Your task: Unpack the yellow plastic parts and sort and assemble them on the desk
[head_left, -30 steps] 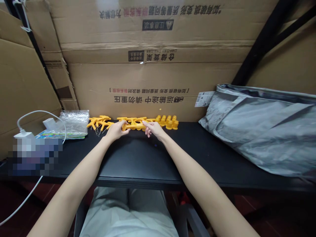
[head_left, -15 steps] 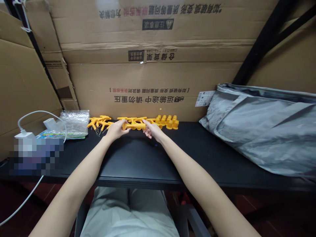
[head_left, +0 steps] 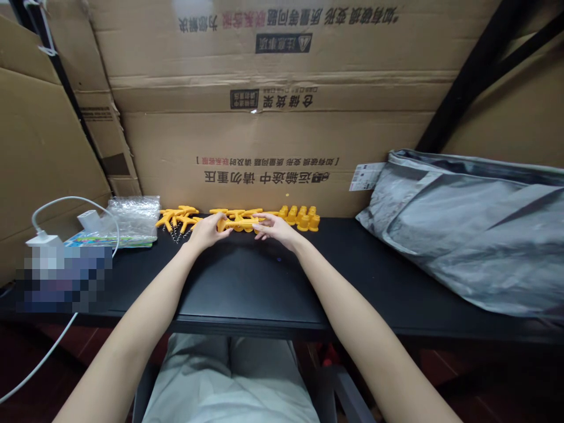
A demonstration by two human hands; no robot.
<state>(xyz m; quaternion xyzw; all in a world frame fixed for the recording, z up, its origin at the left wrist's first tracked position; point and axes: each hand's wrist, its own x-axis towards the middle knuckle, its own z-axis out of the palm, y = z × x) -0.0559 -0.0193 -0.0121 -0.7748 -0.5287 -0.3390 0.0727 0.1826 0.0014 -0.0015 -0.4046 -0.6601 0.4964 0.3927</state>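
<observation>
A yellow plastic piece (head_left: 240, 224) is held level between my two hands, above the back of the black table. My left hand (head_left: 210, 230) is closed on its left end, thumb and fingers pinching it. At the right end, my right hand (head_left: 275, 229) has its thumb and fingers closed round the piece. Several yellow T-shaped handles with metal spirals (head_left: 178, 218) lie left of my left hand. More yellow handles (head_left: 235, 212) lie behind the held piece, partly hidden by it. Yellow cup-shaped parts (head_left: 304, 217) stand in a group right of my right hand.
On the left of the black table (head_left: 247, 282) are a clear plastic bag (head_left: 134, 220), a white charger (head_left: 46, 249) with a cable and a blurred flat object. A grey fabric bag (head_left: 467, 229) fills the right. Cardboard (head_left: 264, 135) stands behind.
My right hand has shifted slightly right and turned on the right end of the yellow piece, its fingers now flatter over it. My left hand has hardly moved.
</observation>
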